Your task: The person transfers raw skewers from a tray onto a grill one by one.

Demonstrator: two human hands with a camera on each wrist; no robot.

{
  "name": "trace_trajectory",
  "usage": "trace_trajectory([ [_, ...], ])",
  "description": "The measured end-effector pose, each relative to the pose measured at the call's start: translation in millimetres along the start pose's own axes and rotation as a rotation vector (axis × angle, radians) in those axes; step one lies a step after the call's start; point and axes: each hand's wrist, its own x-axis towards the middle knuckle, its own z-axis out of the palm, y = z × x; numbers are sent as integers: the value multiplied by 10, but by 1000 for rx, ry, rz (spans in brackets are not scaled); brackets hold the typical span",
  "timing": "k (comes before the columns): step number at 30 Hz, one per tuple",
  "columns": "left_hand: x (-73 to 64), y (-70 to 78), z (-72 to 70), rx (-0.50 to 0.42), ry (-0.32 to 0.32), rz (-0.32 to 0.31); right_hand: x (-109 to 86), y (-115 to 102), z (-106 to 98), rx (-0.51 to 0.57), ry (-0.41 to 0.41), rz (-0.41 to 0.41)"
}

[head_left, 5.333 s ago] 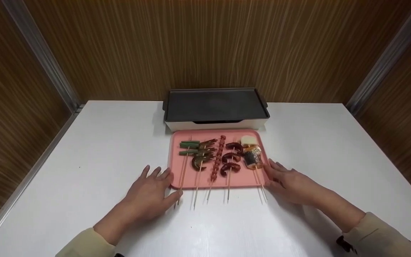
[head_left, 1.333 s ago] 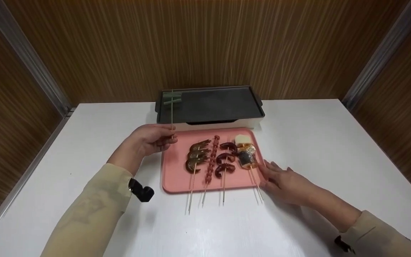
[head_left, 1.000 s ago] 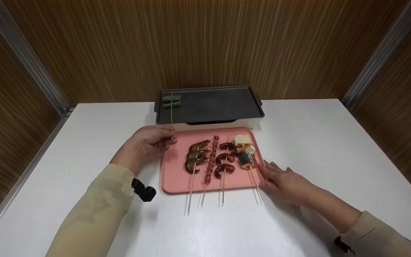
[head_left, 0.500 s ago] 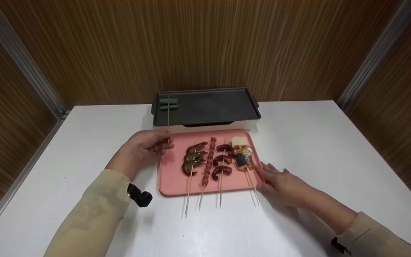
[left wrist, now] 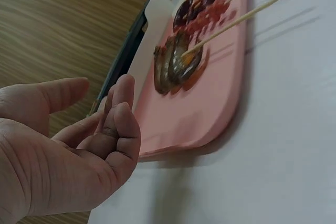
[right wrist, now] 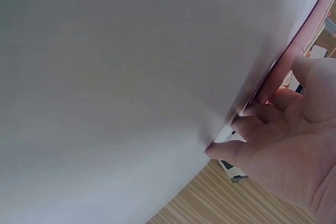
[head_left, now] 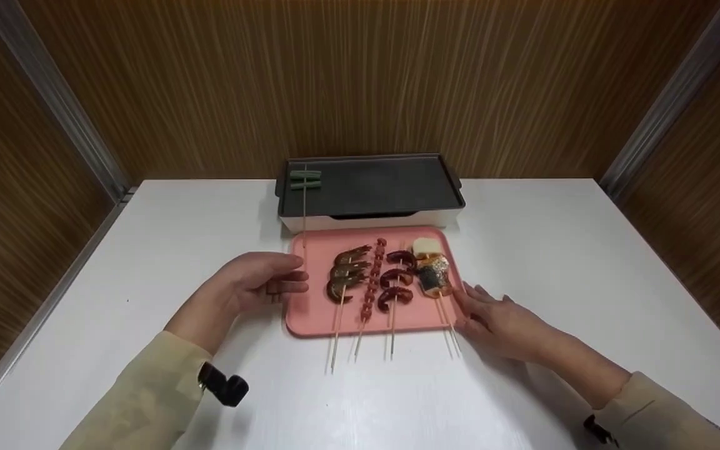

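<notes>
A skewer of green vegetable pieces (head_left: 305, 180) lies on the left end of the black griddle (head_left: 372, 184), its bare stick reaching over the front edge. My left hand (head_left: 250, 284) hovers by the left rim of the pink tray (head_left: 310, 319), fingers loosely bent and holding nothing, just short of that stick. My right hand (head_left: 504, 319) rests at the tray's right edge, fingertips touching it. On the tray lie a shrimp skewer (head_left: 346, 275), a skewer of small red pieces (head_left: 372, 281), a dark red tentacle-like skewer (head_left: 395, 278) and a skewer with a fish-like piece (head_left: 433, 275).
The griddle stands behind the tray on a white table (head_left: 554, 250), near a wood-grain wall (head_left: 360, 75). Several skewer sticks overhang the tray's front edge. Panels rise on both sides.
My left hand took the green vegetable skewer from the tray to the griddle, lowered it there, then let go and drew back toward me. My right hand stayed at the tray's edge.
</notes>
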Motion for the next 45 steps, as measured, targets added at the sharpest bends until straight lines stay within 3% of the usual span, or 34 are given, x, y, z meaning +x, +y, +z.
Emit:
trace_trajectory([
  [7, -413, -308, 126, 16, -107, -58, 2, 20, 9, -13, 5, -2],
  [15, -601, -538, 178, 29, -181, -68, 9, 6, -3, -6, -7, -4],
  [28, -589, -671, 319, -8, -203, -90, 13, 1, 4, 8, -10, 9],
  [45, -485, -706, 462, -16, -179, -91, 11, 11, 13, 5, -12, 6],
])
